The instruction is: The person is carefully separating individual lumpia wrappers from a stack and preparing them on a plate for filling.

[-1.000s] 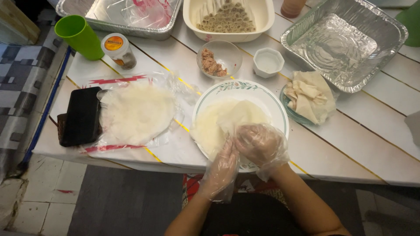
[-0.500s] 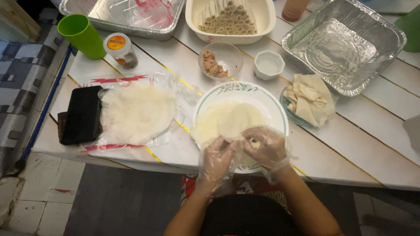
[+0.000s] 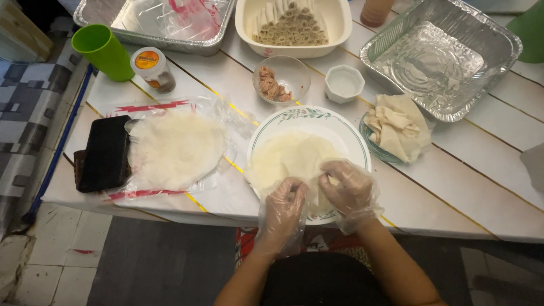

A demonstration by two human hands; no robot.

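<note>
left hand (image 3: 281, 211): gloved, fingers curled onto near edge of wrapper (image 3: 289, 161), pinching it
right hand (image 3: 347, 190): gloved, fingers bent, gripping wrapper's near right edge
wrapper: thin pale sheet, flat on plate (image 3: 345, 127)
plate: white, leaf-pattern rim, at table's near edge
wrapper stack (image 3: 175, 147): left of plate, on clear plastic
black case (image 3: 105, 153): left of stack
folded wrappers (image 3: 396, 124): just right of plate
filling bowl (image 3: 281, 76): behind plate
small white cup (image 3: 345, 83): behind plate, right of bowl
dish of rolls (image 3: 292, 22): far behind plate
foil tray (image 3: 439, 54): far right of plate
</note>
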